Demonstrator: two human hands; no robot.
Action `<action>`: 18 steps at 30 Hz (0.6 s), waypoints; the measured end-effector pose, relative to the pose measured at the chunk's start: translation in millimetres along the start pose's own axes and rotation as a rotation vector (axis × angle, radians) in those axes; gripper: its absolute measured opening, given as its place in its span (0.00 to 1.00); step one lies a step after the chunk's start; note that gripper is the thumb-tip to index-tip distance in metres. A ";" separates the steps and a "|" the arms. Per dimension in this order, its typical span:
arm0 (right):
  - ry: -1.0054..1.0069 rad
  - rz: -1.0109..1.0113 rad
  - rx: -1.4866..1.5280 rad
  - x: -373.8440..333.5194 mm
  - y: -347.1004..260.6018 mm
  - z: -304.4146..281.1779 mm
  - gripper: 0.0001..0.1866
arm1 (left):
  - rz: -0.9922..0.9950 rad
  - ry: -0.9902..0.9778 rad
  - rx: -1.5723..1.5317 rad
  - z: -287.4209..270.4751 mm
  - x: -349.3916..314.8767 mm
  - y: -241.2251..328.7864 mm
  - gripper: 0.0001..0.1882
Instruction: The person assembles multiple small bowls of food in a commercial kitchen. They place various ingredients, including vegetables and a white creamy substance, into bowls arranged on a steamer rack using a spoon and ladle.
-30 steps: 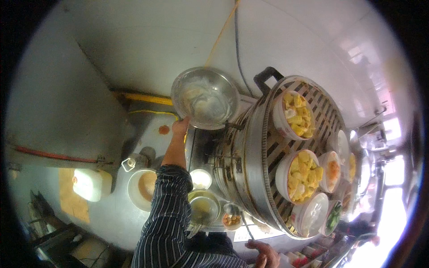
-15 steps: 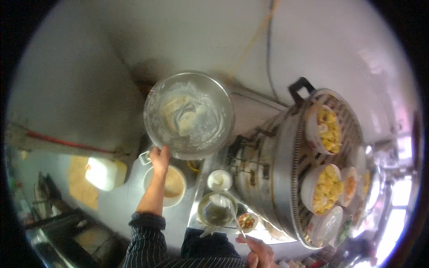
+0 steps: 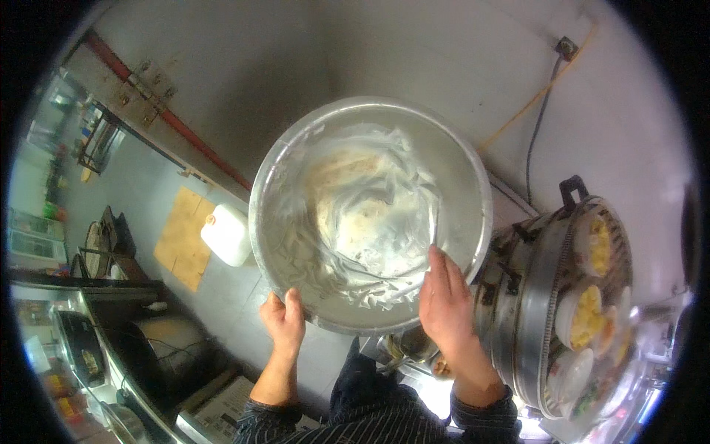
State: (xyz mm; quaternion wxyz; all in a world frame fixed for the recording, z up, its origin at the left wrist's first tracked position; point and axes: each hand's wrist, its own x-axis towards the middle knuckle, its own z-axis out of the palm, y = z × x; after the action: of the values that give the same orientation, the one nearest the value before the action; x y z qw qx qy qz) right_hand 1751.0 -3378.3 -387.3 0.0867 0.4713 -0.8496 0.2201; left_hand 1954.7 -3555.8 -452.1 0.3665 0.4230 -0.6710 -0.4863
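A big round metal bowl (image 3: 270, 222) fills the middle of the view, tilted toward me. Thick whitish batter or paste (image 3: 384, 222) coats its inside, smeared in streaks. My left hand (image 3: 283, 317) is closed on the bowl's near-left rim, thumb upward. At the near-right side my right hand (image 3: 446, 300) reaches over the rim into the bowl, fingers closed round a thin long-handled utensil (image 3: 434, 220). The utensil's working end is blurred into the white mass, so its kind cannot be made out.
To the right stands a tall metal steamer (image 3: 529, 296) with a black handle, bearing bowls of yellow food (image 3: 588, 317). A white jug (image 3: 227, 235) is on the floor at left, beside flattened cardboard (image 3: 183, 240). A red pipe (image 3: 196, 139) runs along the wall.
The bowl is nearer and larger in view. My right hand has come up from the lower right into the bowl with the utensil. The left hand still holds the rim; the view has shifted.
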 end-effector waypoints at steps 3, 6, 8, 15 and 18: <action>0.010 0.048 0.054 5.9 -18.0 -10.0 0.22 | 0.007 -0.007 -0.067 -8.0 -7.1 2.5 0.07; 0.011 0.034 0.110 3.2 -38.5 -15.2 0.21 | 0.000 -0.003 -0.176 -13.7 -8.5 4.3 0.06; 0.023 0.037 0.134 1.3 -48.6 -18.3 0.21 | 0.019 -0.005 -0.192 -16.7 -7.5 6.7 0.06; 0.017 0.062 0.201 -0.8 -79.5 -12.6 0.20 | -0.008 -0.047 -0.245 -23.3 -0.5 15.7 0.06; 0.017 0.051 0.230 -1.2 -90.1 -4.5 0.20 | 0.006 -0.079 -0.206 -25.7 2.3 16.3 0.06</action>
State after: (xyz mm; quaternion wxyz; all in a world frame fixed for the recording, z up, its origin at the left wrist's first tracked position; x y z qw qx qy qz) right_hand 1826.9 -3416.6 -357.4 0.0337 0.4547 -0.8296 0.3223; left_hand 1973.6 -3564.0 -429.5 0.3828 0.3615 -0.6328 -0.5678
